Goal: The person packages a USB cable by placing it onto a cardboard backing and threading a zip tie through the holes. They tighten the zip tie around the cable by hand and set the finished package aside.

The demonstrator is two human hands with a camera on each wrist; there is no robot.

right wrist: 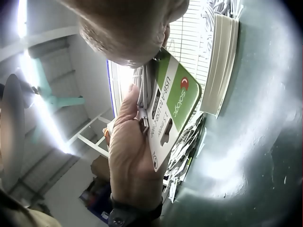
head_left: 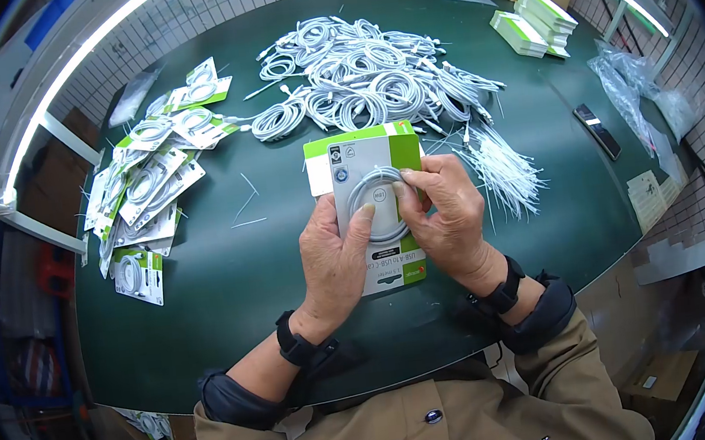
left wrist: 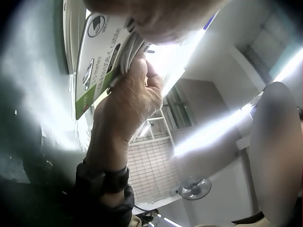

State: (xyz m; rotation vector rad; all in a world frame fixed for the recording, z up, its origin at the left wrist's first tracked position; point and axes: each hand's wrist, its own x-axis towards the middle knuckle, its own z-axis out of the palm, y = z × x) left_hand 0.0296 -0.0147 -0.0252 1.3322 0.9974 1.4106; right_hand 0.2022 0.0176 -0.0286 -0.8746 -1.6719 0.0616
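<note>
A white and green printed card [head_left: 358, 152], labelled as a USB-A to USB-C cable, is held up over the table. A coiled white cable [head_left: 356, 198] lies against its face. My left hand [head_left: 326, 257] grips the card's left side, its thumb pressing on the coil. With thumb and forefinger, my right hand [head_left: 452, 209] pinches the coil at its right edge. The right wrist view shows the card's lower end [right wrist: 176, 109] with its hanging slot. Behind the held card lies a stack of like cards [head_left: 319, 170], partly hidden.
A big heap of coiled white cables [head_left: 371, 72] fills the table's far middle, beside a bundle of white ties [head_left: 502, 170]. Carded cables [head_left: 146, 181] are piled at left. Card stacks [head_left: 534, 25], a phone [head_left: 598, 131] and plastic bags [head_left: 626, 88] lie at right.
</note>
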